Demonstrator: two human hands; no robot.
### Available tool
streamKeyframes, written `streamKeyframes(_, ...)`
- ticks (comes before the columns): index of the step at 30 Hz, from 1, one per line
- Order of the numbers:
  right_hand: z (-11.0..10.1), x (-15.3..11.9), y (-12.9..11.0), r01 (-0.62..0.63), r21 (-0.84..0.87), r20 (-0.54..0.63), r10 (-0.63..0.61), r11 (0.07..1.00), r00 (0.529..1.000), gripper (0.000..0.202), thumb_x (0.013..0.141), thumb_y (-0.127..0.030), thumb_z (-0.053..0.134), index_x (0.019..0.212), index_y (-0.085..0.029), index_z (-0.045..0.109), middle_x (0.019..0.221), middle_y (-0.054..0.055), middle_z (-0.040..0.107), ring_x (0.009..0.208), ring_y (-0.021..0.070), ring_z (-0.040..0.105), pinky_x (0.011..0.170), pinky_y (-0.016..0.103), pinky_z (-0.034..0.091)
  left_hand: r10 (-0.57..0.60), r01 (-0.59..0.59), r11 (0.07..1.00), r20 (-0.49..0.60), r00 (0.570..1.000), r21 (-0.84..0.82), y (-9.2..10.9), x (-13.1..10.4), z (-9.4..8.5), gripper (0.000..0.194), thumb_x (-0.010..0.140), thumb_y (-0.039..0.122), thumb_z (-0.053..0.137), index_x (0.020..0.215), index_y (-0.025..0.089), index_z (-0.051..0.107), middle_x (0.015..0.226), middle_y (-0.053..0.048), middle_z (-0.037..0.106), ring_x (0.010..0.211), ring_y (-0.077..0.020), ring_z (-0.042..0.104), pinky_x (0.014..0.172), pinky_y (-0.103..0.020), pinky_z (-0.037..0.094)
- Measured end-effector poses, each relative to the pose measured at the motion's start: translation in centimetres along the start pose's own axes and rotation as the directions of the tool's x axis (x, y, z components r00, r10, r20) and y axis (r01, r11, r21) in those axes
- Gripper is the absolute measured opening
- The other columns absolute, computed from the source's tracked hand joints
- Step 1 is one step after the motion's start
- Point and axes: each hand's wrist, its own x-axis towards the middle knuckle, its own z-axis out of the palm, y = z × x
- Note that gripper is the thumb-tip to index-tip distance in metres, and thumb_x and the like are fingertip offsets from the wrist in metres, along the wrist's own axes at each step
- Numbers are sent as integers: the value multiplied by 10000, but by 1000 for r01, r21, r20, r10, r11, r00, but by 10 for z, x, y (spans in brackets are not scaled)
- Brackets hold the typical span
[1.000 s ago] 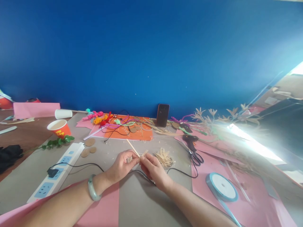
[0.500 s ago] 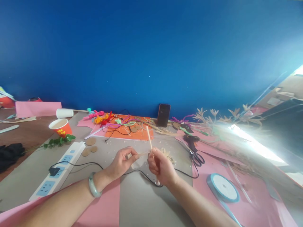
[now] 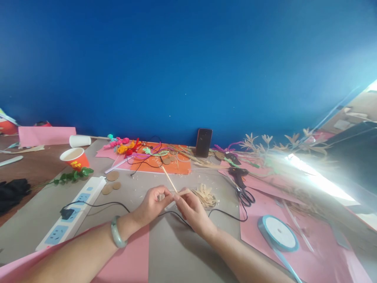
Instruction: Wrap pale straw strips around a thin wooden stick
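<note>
One pale stick point(image 3: 169, 179) slants toward the far left, its near end pinched where the closed fingertips of the left hand point(image 3: 154, 202) and right hand point(image 3: 190, 210) meet. Pale curled strips point(image 3: 205, 195) lie just right; a power strip point(image 3: 73, 212) lies farther left.

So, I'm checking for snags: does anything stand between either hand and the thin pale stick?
Nothing visible does. Fingertips of the left hand and right hand meet at the thin pale stick's lower end; the black cable runs below them.
</note>
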Motion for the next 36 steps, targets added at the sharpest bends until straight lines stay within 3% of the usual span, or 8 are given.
streamKeyframes(2,0,1,2,30,-26,-1,-30,999,1000,344,836,-499,556,701,-204,442,524,-66,389,441,76,307,424,234,233,38,-38,999,-13,999,6,3,-1,1,312,837,407,587,685,136,619,676,-15,580,670,-115,509,658,-219,404)
streamKeyframes(9,-1,0,1,-26,-2,75,26,1000,997,416,842,-554,518,643,-211,390,466,-81,334,408,70,254,413,242,176,62,-61,998,-14,998,23,7,-3,2,251,837,348,583,702,144,641,724,-34,624,738,-144,570,703,-238,432)
streamKeyframes(18,2,0,1,-5,-27,29,6,1000,1000,432,812,-579,541,647,-213,383,447,-86,347,409,67,273,420,230,206,-17,16,1000,-141,990,-12,4,0,-3,251,783,392,635,737,147,605,663,16,566,569,-91,470,571,-206,392)
streamKeyframes(24,3,-2,-2,-140,72,44,137,988,990,413,793,-576,564,661,-219,403,423,-93,311,359,63,254,372,219,149,92,-93,996,-158,983,-2,4,2,-2,248,844,356,557,715,152,612,742,-23,622,740,-140,555,716,-238,433)
streamKeyframes(29,1,1,1,-237,212,81,225,948,971,405,773,-583,578,719,-199,462,446,-91,349,350,46,192,347,202,85,65,-63,998,-123,990,24,10,-1,-4,253,871,361,515,733,164,595,733,-9,589,722,-131,534,636,-214,404)
streamKeyframes(36,-6,7,3,-279,350,91,264,894,960,366,787,-524,579,729,-194,433,460,-102,346,375,36,132,366,195,62,28,-30,999,-87,996,-21,10,0,-5,282,896,368,478,770,161,623,772,-15,622,772,-141,558,709,-220,426)
